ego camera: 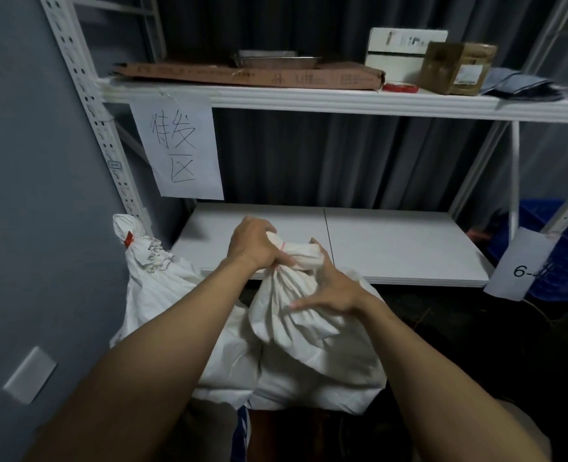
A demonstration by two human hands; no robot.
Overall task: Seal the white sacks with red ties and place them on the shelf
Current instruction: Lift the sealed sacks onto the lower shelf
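A white sack [309,331] stands in front of the low white shelf [409,248]. Its neck is gathered into a bunch, and a thin red tie [282,245] runs around it. My left hand [254,243] grips the bunched neck from the left. My right hand [329,288] lies against the sack just below the neck, thumb up by the bunch and fingers spread over the cloth. A second white sack [162,281] stands to the left against the wall, its neck bound with a red tie [129,239].
A handwritten paper sign [179,145] hangs from the upper shelf [342,100], which carries flat cardboard, a metal tray and boxes. A blue crate [562,248] and a paper label [522,265] sit at the right. A grey wall is on the left.
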